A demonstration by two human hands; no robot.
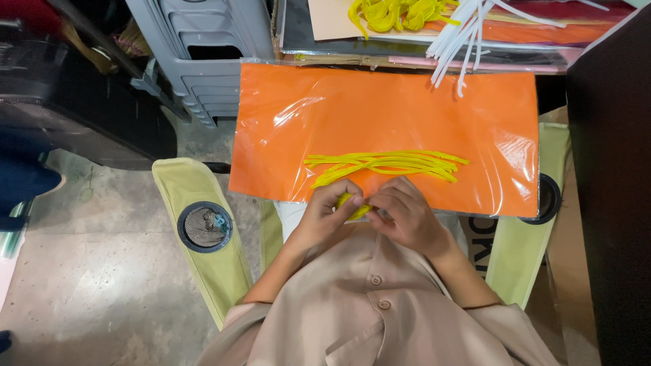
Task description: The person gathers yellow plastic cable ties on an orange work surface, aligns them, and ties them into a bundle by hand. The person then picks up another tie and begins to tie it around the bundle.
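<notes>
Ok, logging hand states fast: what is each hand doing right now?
Left hand: closed, pinching a small yellow bundle.
Right hand: closed, fingers curled on the same yellow bundle, above the orange sheet's near edge.

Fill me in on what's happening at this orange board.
A seated person works with both hands close together at the near edge of an orange sheet wrapped in clear film. The left hand and right hand pinch a small yellow piece between their fingers. A loose bundle of yellow strands lies on the sheet just beyond the hands. White strips and more yellow material sit farther back.
</notes>
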